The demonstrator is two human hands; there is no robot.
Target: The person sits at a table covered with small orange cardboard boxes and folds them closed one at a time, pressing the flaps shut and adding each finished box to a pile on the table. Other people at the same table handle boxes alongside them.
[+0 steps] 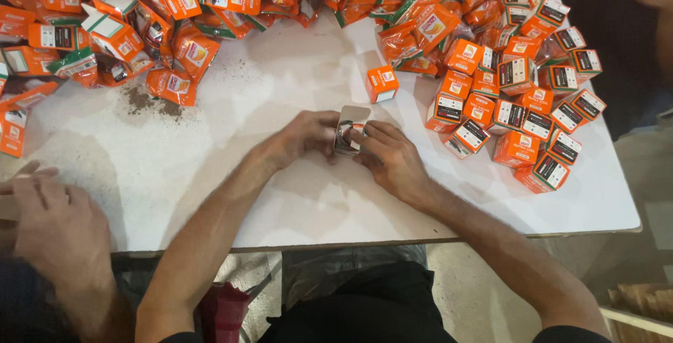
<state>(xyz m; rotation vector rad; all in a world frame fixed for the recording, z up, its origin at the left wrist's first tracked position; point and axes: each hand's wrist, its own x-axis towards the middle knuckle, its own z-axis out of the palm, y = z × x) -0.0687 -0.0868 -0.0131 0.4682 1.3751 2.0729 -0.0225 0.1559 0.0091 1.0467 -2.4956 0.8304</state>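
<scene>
Left hand (305, 139) and right hand (389, 157) both pinched shut on a small open box (349, 132), top flap up, near the middle of the white worktop (294, 196). Lone closed box (381, 83) just beyond. Finished boxes (522, 115) piled right, orange packets (140, 34) heaped left. Likely slip: thin flap creased or torn by hard squeezing.

Both forearms are bare right down to the wrists, with the left hand (303, 139) and right hand (390, 155) showing no rings, no watch and no gloves. Dark short sleeves just peek in at the bottom edge, and there's dark clothing across the lap below the table.
</scene>
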